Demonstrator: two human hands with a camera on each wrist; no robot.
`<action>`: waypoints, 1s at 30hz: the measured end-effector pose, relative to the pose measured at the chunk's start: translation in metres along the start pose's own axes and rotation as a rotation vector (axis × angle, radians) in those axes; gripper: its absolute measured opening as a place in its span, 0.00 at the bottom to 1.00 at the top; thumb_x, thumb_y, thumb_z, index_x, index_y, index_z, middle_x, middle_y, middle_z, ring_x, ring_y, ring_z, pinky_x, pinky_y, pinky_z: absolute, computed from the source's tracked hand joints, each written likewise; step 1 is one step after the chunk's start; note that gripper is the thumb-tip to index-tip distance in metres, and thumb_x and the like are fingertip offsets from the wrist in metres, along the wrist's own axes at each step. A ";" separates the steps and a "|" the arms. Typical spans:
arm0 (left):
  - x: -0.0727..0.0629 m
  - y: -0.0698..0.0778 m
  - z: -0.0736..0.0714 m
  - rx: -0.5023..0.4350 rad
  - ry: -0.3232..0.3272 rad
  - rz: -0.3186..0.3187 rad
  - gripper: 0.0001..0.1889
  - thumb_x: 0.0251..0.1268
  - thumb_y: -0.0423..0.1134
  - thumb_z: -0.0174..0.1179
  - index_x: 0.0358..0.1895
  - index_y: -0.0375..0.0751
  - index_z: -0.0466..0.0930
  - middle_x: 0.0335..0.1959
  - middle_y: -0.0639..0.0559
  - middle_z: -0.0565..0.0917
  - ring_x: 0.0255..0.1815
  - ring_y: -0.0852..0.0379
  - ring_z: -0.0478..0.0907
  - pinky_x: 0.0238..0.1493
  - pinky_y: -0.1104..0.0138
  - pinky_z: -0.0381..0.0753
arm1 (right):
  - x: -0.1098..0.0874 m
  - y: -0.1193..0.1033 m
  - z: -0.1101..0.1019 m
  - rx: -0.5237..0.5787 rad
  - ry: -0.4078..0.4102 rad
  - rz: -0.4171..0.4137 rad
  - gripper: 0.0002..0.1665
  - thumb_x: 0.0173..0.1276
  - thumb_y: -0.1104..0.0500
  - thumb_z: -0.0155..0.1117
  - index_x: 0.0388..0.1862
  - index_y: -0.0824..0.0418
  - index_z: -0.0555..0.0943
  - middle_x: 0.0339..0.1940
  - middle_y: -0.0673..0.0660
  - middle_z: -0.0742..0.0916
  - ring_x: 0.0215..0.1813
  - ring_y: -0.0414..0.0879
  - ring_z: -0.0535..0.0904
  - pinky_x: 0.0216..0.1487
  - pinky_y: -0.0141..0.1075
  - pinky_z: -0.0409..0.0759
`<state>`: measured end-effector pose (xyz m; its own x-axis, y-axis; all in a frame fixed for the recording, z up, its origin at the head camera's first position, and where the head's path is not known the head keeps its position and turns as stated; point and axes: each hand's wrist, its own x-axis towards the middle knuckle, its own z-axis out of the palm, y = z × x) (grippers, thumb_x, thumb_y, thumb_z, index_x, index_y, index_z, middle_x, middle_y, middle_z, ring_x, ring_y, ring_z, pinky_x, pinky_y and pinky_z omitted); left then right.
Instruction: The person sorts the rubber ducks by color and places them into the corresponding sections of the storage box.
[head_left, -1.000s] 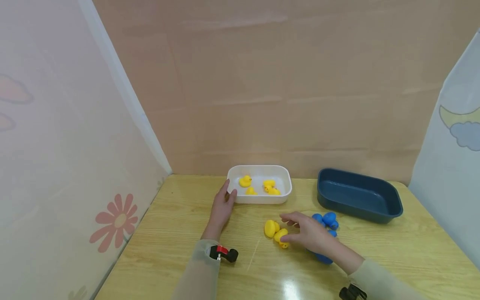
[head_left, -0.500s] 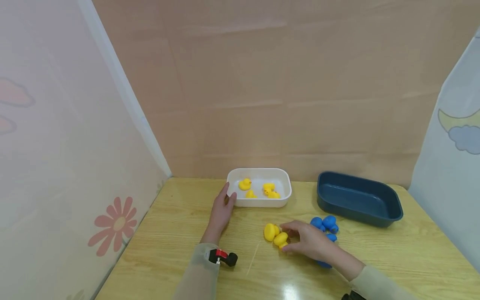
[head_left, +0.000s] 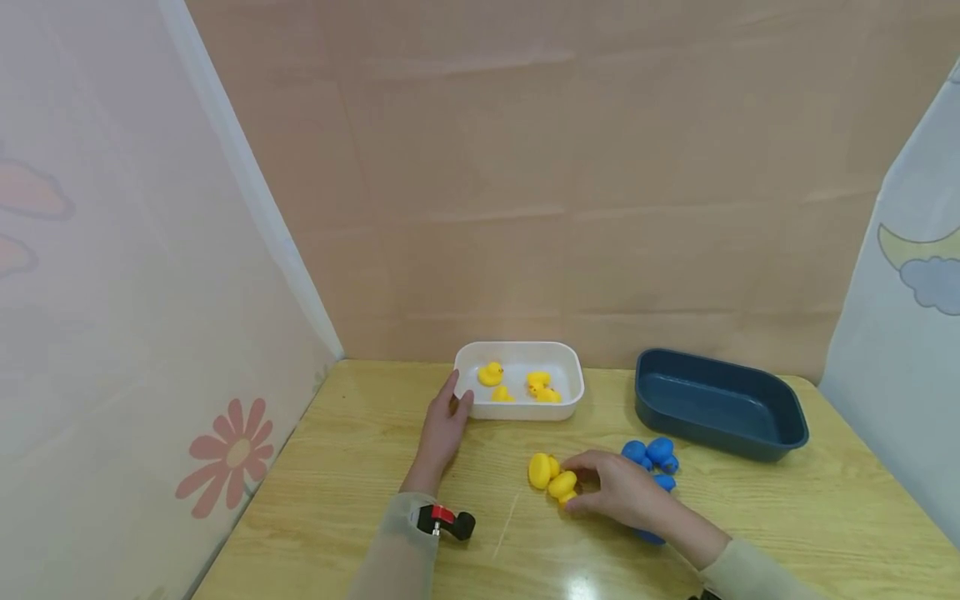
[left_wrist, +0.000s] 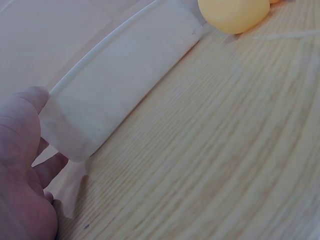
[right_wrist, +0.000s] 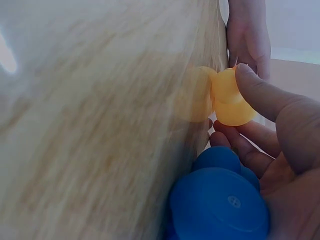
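Observation:
My left hand point(head_left: 445, 429) holds the near left corner of a white plastic tray point(head_left: 521, 412), thumb on the front side and fingers along the left end. Several yellow rubber ducks lie inside the tray. In the left wrist view the thumb point(left_wrist: 35, 97) meets the tray's rim. On the table, my right hand point(head_left: 618, 487) pinches a yellow rubber duck point(head_left: 562, 485) between thumb and fingers. The right wrist view has the thumb tip against this duck point(right_wrist: 234, 102). Another yellow duck point(head_left: 539, 471), tipped over, lies just left of it.
Several blue rubber ducks point(head_left: 660, 451) cluster behind and under my right hand, partly hidden by it. A dark blue tray point(head_left: 716, 432) with nothing in it stands at the back right. Beige cloth point(head_left: 487, 208) hangs behind the table, with printed sheets at both sides.
The right hand has brought its thumb and fingers together on the nearer yellow duck. My left hand stays on the white tray. The head view has tilted up slightly.

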<state>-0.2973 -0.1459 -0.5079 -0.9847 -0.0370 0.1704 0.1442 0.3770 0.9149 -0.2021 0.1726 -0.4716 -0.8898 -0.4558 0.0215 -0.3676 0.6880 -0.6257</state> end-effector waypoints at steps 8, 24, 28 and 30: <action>-0.003 -0.003 0.000 0.018 0.002 -0.007 0.34 0.91 0.50 0.56 0.90 0.47 0.59 0.87 0.39 0.64 0.87 0.38 0.62 0.85 0.43 0.60 | 0.000 0.001 0.003 0.010 -0.004 0.018 0.32 0.61 0.42 0.89 0.60 0.53 0.91 0.55 0.48 0.92 0.55 0.47 0.87 0.56 0.44 0.87; 0.003 0.000 0.000 0.015 -0.013 0.022 0.34 0.91 0.50 0.55 0.90 0.45 0.58 0.88 0.41 0.63 0.86 0.39 0.62 0.85 0.45 0.61 | 0.006 0.002 -0.005 0.043 0.025 0.004 0.26 0.64 0.46 0.88 0.57 0.54 0.90 0.51 0.44 0.91 0.50 0.42 0.86 0.52 0.39 0.86; 0.003 0.000 0.000 0.027 -0.012 0.025 0.35 0.91 0.51 0.54 0.90 0.45 0.57 0.88 0.40 0.63 0.86 0.39 0.62 0.86 0.45 0.60 | 0.006 -0.001 -0.009 0.064 0.056 0.006 0.25 0.66 0.46 0.86 0.58 0.54 0.90 0.52 0.45 0.92 0.53 0.45 0.87 0.54 0.43 0.88; 0.003 0.000 -0.001 0.039 -0.006 0.026 0.35 0.92 0.52 0.53 0.90 0.44 0.57 0.87 0.40 0.63 0.86 0.39 0.62 0.86 0.45 0.60 | 0.007 -0.003 -0.012 0.063 0.077 0.018 0.27 0.67 0.46 0.86 0.60 0.55 0.90 0.51 0.45 0.92 0.54 0.46 0.88 0.54 0.45 0.89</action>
<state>-0.2998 -0.1466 -0.5075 -0.9813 -0.0209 0.1913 0.1658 0.4132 0.8954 -0.2106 0.1741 -0.4605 -0.9153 -0.3969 0.0684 -0.3356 0.6577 -0.6743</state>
